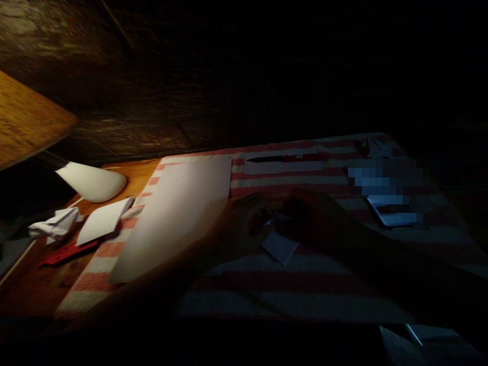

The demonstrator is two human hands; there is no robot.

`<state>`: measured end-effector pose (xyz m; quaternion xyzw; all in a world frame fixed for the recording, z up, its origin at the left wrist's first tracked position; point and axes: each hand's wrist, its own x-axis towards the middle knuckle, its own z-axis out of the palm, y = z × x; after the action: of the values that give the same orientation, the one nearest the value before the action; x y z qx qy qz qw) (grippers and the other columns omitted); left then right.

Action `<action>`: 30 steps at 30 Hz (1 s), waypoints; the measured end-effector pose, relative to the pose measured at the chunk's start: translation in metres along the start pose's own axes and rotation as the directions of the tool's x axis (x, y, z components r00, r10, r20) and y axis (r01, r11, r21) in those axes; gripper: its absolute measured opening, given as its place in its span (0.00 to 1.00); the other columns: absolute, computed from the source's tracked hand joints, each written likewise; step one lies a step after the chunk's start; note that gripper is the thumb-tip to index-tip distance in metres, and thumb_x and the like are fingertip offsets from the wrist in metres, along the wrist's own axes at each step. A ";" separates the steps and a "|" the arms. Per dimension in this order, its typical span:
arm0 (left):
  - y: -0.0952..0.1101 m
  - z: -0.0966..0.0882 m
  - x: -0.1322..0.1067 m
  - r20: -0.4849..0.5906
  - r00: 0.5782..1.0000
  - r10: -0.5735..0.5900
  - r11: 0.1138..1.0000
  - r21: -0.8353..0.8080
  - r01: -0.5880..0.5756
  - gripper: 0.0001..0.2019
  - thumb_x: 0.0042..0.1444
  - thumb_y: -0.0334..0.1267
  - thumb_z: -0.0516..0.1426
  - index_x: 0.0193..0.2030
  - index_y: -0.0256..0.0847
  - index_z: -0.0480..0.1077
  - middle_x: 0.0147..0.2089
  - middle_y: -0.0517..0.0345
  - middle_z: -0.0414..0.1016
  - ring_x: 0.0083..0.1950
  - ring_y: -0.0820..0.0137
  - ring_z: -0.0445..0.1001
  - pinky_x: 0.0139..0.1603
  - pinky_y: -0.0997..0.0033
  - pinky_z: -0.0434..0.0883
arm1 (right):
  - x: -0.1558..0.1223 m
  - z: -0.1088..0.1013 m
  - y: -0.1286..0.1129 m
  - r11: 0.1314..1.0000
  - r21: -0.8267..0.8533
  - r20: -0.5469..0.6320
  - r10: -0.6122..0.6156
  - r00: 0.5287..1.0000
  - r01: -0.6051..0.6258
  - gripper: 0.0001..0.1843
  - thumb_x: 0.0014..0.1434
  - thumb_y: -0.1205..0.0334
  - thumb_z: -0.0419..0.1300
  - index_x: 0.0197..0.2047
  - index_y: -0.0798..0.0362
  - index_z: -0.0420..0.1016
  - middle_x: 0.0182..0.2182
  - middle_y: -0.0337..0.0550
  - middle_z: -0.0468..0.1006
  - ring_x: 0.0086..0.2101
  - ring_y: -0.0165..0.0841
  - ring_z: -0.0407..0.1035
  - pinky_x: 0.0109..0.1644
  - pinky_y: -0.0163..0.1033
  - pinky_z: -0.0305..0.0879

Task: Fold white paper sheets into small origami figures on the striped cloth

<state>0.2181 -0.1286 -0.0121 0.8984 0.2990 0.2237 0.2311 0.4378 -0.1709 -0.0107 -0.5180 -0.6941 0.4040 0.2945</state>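
In the dim middle of the head view, my left hand and my right hand are close together, their fingers pinched on a small folded piece of white paper. One corner of the paper points down below the fingers; its upper part is hidden by them. To the left of my left hand lies a large stack of white sheets, partly under my left forearm. Beyond the hands, a knife with a dark blade and reddish handle rests on a white paper strip.
A red-and-white striped cloth covers the table. At right lie a lit phone and a folded paper shape. At left are a white lamp-like object, crumpled paper, a white pad and a flat red object.
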 end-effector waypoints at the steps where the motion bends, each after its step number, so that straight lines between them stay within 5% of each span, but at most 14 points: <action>1: 0.000 0.000 0.000 -0.001 1.000 0.003 1.000 -0.002 -0.003 0.08 0.54 0.29 0.62 0.41 0.38 0.70 0.40 0.57 0.76 0.41 0.67 0.75 0.42 0.66 0.70 | 0.000 0.000 0.000 1.000 -0.001 0.006 -0.002 1.000 0.002 0.10 0.57 0.59 0.67 0.41 0.52 0.74 0.33 0.39 0.80 0.31 0.32 0.74 0.32 0.35 0.64; 12: 0.000 0.000 0.001 -0.001 0.999 0.035 0.999 -0.032 -0.035 0.06 0.56 0.29 0.61 0.40 0.38 0.71 0.40 0.56 0.75 0.40 0.68 0.74 0.40 0.69 0.70 | 0.000 0.002 0.000 0.979 -0.171 -0.051 -0.123 0.991 0.112 0.09 0.55 0.59 0.69 0.38 0.53 0.76 0.30 0.38 0.79 0.29 0.30 0.70 0.30 0.35 0.59; 30: -0.002 -0.001 0.002 0.013 1.000 0.024 0.999 -0.035 -0.024 0.09 0.53 0.29 0.63 0.40 0.39 0.71 0.39 0.57 0.75 0.39 0.69 0.75 0.39 0.70 0.70 | -0.002 0.006 -0.002 0.961 -0.274 -0.079 -0.055 0.995 0.032 0.09 0.55 0.58 0.67 0.35 0.52 0.74 0.28 0.37 0.77 0.27 0.29 0.67 0.29 0.35 0.53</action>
<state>0.2177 -0.1260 -0.0114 0.8992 0.2827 0.2257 0.2459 0.4326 -0.1742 -0.0121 -0.5551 -0.7409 0.2755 0.2590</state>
